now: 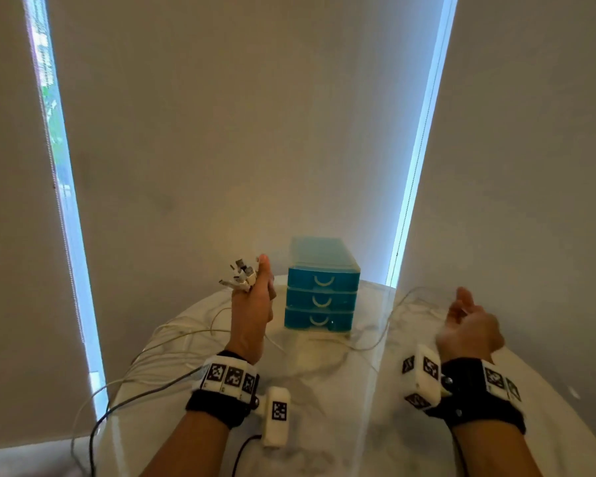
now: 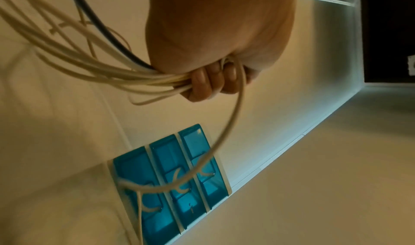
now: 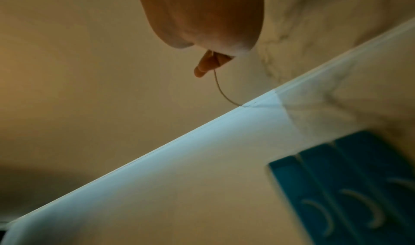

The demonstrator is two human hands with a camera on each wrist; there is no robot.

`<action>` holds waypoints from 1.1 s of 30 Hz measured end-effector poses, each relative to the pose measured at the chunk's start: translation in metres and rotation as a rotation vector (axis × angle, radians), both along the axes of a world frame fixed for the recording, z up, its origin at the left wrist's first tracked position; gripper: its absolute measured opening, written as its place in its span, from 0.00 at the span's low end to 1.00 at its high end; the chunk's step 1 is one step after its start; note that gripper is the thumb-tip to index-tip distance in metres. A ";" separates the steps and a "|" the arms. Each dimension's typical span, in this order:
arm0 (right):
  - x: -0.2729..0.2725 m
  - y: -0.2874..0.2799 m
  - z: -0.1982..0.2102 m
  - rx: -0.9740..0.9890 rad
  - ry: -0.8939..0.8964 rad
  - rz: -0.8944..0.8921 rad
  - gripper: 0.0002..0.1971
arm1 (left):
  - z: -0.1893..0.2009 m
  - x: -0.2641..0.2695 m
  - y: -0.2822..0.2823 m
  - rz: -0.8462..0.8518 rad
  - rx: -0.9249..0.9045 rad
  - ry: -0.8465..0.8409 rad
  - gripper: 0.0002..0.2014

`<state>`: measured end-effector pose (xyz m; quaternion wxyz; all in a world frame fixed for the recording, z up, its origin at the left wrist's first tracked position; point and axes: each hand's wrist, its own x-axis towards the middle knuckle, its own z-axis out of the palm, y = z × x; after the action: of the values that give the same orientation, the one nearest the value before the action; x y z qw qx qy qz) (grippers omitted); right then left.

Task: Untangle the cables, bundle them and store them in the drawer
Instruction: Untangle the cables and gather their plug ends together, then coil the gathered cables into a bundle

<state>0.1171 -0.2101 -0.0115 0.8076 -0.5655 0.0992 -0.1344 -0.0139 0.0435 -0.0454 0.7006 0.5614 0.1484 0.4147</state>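
Note:
My left hand (image 1: 257, 290) is raised left of the blue drawer unit (image 1: 322, 297) and grips a bunch of cables, whose plugs (image 1: 240, 275) stick up above the fist. In the left wrist view the fingers (image 2: 202, 82) curl round several white cables (image 2: 101, 67) and one black cable. The loose lengths (image 1: 172, 342) trail across the table and over its left edge. My right hand (image 1: 465, 315), blurred, is up at the right, and its fingers (image 3: 206, 64) pinch one thin white cable (image 3: 221, 91) that runs back towards the table. All three drawers are closed.
The drawer unit stands at the back of a round white marble table (image 1: 324, 401), close to the wall. Roller blinds hang behind, with bright window gaps at the left and right. One cable loops in front of the drawers (image 2: 170, 183).

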 end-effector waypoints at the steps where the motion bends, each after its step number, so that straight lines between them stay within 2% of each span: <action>1: 0.006 0.023 0.020 0.051 -0.079 -0.058 0.15 | 0.001 -0.001 -0.001 0.007 -0.023 -0.029 0.25; 2: 0.006 0.041 0.039 0.103 -0.088 0.072 0.14 | 0.001 -0.001 -0.003 0.013 -0.021 -0.050 0.26; 4: -0.010 0.101 0.096 0.102 -0.132 0.629 0.17 | 0.000 -0.004 -0.007 0.029 0.019 -0.069 0.27; 6: -0.039 0.149 0.127 -0.065 -0.254 1.042 0.21 | -0.001 -0.005 -0.008 0.061 0.055 -0.091 0.26; 7: -0.048 0.159 0.133 -0.227 -0.341 1.136 0.20 | 0.001 -0.006 -0.008 0.077 0.071 -0.104 0.26; 9: -0.063 0.158 0.143 -0.431 -0.495 1.058 0.22 | 0.006 -0.008 -0.009 0.107 0.100 -0.112 0.27; 12: -0.062 0.127 0.111 -0.438 -0.551 0.940 0.16 | 0.009 -0.014 -0.011 0.102 0.179 -0.067 0.28; 15: -0.056 0.094 0.040 -0.397 -0.386 0.886 0.13 | 0.009 -0.015 -0.015 0.079 0.276 0.040 0.29; 18: -0.050 0.069 -0.029 -0.242 -0.181 0.856 0.12 | 0.001 -0.004 -0.010 0.111 0.461 0.230 0.32; 20: -0.050 0.061 -0.060 -0.143 -0.101 0.846 0.13 | -0.006 0.003 -0.006 0.079 0.568 0.324 0.30; 22: -0.056 0.061 -0.070 -0.137 -0.126 0.839 0.16 | -0.011 0.007 -0.005 -0.011 0.671 0.394 0.26; 25: -0.062 0.064 -0.067 -0.132 -0.287 0.815 0.22 | -0.019 0.013 -0.007 -0.202 0.822 0.549 0.21; 28: -0.067 0.069 -0.065 -0.226 -0.416 0.875 0.30 | -0.026 0.024 -0.013 -0.350 1.046 0.719 0.20; 30: -0.068 0.071 -0.071 -0.312 -0.427 0.896 0.28 | -0.029 0.029 -0.022 -0.421 1.193 0.856 0.21; 33: -0.065 0.072 -0.080 -0.339 -0.377 0.856 0.14 | -0.025 0.031 -0.035 -0.461 1.393 0.985 0.24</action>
<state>0.0523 -0.1386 -0.0911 0.6910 -0.6446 -0.3130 0.0950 0.0169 0.0084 -0.0703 0.1222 0.9916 0.0302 -0.0298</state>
